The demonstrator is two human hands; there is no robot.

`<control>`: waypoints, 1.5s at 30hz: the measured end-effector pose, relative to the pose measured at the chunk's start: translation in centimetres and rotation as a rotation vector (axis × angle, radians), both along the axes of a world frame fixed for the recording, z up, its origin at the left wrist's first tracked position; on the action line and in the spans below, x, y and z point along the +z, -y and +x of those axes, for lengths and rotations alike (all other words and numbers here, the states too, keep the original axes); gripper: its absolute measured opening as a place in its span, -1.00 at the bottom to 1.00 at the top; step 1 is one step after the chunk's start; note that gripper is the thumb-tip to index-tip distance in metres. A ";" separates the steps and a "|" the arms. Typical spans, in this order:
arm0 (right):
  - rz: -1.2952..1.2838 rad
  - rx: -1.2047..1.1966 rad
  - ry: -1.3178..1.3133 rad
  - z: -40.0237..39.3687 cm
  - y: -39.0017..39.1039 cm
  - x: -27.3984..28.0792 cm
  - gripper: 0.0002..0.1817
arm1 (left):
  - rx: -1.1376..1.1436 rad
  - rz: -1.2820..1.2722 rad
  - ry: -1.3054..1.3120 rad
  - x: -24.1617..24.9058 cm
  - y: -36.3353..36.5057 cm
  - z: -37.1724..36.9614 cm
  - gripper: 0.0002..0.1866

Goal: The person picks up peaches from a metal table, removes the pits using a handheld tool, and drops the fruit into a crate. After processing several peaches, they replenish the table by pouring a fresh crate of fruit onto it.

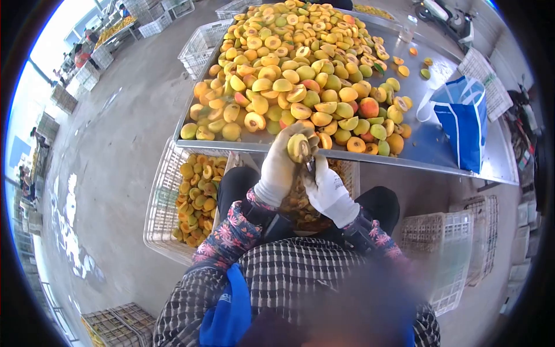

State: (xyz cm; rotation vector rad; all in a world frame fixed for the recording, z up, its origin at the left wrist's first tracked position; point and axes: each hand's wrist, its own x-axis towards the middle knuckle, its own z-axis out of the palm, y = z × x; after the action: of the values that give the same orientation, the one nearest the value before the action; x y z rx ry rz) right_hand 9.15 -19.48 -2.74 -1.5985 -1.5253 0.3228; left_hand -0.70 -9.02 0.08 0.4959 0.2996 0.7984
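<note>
My gloved left hand point(276, 173) is closed around a halved yellow peach point(298, 148), its cut face turned up toward me. In my gloved right hand point(330, 195) is a small metal pitting tool point(311, 166); its tip is at the peach's edge, and its exact shape is partly hidden by the fingers. Both hands are just in front of the metal table's near edge point(260, 147). Beyond them rises a large heap of halved peaches point(289, 75), many with cut faces showing. Below the hands, between my knees, a container holds brownish scraps point(300, 205), partly hidden.
A white plastic crate point(159, 217) of peach halves stands at my left knee. A blue-and-white bag point(462, 124) and a clear bottle point(407, 29) are on the table. Stacked crates point(439, 248) stand to my right. Several people work far off at the left.
</note>
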 end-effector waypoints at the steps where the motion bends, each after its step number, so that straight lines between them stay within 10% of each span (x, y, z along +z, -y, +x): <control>1: 0.069 0.002 -0.019 0.1 -0.1 -0.6 -0.48 | 0.026 0.021 0.047 -0.3 0.3 0.3 -0.60; 5: -0.231 0.074 -0.416 1.0 0.4 1.4 -0.53 | 0.003 0.092 0.030 -1.4 0.3 -0.4 -0.53; 8: -0.077 0.034 -0.038 1.3 0.9 1.8 -0.55 | 0.066 0.156 -0.185 -3.3 0.0 -0.5 -0.45; 26: -0.186 0.095 0.380 0.3 1.6 2.2 -0.57 | -0.072 0.115 -0.526 -2.3 0.0 -1.4 -0.25; 41: -0.264 0.114 0.210 -0.3 2.4 -1.1 -0.58 | -0.089 0.244 -0.733 -5.3 -1.1 -1.4 -0.20; 45: -0.323 0.126 0.116 -0.6 2.6 -0.8 -0.57 | -0.045 0.603 -0.851 -8.2 -1.9 -2.1 -0.25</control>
State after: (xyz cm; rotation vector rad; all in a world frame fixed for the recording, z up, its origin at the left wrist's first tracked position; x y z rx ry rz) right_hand 8.59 -22.08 -3.56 -1.7974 -1.7343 0.5806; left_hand -2.75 -7.14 -8.11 1.4085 0.8356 0.5869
